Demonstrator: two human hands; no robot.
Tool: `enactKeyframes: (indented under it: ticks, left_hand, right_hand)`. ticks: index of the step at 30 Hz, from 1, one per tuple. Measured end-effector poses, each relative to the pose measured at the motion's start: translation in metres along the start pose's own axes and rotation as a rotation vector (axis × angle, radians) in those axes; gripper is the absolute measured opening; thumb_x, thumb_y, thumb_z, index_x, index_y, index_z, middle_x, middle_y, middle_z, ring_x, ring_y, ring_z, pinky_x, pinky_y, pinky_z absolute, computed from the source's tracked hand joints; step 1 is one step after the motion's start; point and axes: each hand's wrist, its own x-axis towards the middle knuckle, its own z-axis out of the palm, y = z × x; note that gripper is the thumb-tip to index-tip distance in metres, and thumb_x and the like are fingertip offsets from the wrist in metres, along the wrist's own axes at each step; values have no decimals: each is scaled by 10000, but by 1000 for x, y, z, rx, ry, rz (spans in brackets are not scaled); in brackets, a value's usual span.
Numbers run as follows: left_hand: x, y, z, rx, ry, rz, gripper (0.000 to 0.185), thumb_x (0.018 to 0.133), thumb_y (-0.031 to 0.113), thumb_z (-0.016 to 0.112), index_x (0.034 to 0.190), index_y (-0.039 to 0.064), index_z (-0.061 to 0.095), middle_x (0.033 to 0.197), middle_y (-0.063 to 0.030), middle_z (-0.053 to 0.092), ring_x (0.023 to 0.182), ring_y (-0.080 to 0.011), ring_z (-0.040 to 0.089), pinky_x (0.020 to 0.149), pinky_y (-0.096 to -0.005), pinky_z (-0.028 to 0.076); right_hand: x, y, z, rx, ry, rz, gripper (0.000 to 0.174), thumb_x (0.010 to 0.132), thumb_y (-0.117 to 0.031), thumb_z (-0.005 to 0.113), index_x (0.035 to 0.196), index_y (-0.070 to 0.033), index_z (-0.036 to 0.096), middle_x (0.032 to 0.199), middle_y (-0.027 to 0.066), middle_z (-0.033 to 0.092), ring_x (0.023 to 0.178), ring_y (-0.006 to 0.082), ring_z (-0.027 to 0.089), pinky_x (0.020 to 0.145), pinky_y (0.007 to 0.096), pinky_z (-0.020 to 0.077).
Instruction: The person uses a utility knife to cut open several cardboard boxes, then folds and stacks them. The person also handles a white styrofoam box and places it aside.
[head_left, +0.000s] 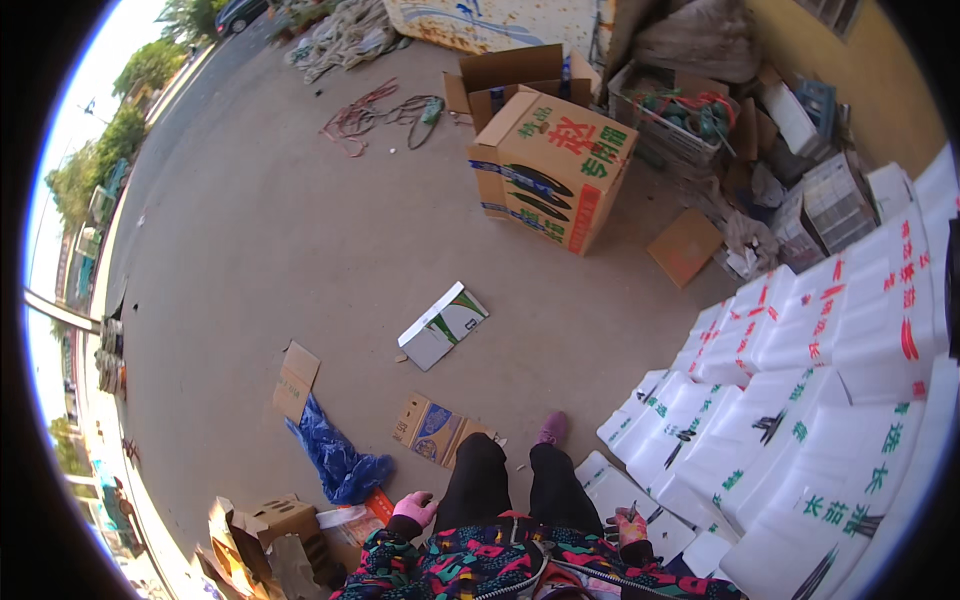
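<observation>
My left hand (417, 508), in a pink glove, hangs beside my left thigh with its fingers loosely curled; nothing can be made out in it. Close by on the ground lie a crumpled blue plastic bag (337, 454) and a red-orange strip (379, 504). On the other side, my right hand (628, 525) wears a pink patterned glove. A small dark, thin shape (633, 511) shows at its fingers, too small to tell whether I hold it. Behind that hand lies a white foam box (600, 487) at the foot of the stacks.
White foam boxes (795, 435) with printed characters are stacked along my right. Ahead stand a printed cardboard carton (555, 169) and an open carton (517, 71). Flattened cardboard (431, 427) and a green-white carton piece (444, 326) lie underfoot. Torn cardboard boxes (281, 525) sit at lower left.
</observation>
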Motion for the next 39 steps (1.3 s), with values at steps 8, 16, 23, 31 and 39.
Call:
enactKeyframes:
  ticks: [8,16,23,31,39]
  left_hand:
    - [62,32,-4,23,-83,-327,517,875,520,595,1198,132,704,1196,-149,689,1122,-335,640,1002,-398,486]
    - [164,133,-80,-82,-6,-238,494,907,472,577,1195,86,684,1162,-169,692,1101,-338,642,967,-409,504]
    - [279,264,-125,-169,72,-95,486,911,430,607,1208,49,656,1121,-185,693,1079,-346,641,945,-426,509]
    - [438,483,-41,-370,-120,105,522,920,460,606,1282,84,614,1247,-199,623,1144,-360,611,999,-426,485]
    - [542,608,-2,-832,66,-259,986,813,506,715,1536,16,257,1460,-285,421,1271,-375,533,1055,-411,452]
  right_hand:
    - [197,-119,-40,-331,41,147,555,901,-492,637,1326,-150,534,1081,167,677,906,308,667,822,543,516]
    - [269,-352,-6,-384,25,11,379,929,-390,614,1217,-161,521,909,128,616,727,267,604,641,470,472]
    - [352,-498,-31,-348,81,-25,228,953,-300,593,1121,-170,511,758,94,562,571,232,549,483,406,433]
    - [600,-724,-97,-276,113,-371,125,978,-264,626,1026,-196,532,677,-15,543,431,128,456,347,317,350]
    - [716,-926,96,-523,123,-505,470,942,-400,671,1334,-154,588,1213,36,640,1091,180,587,811,394,523]
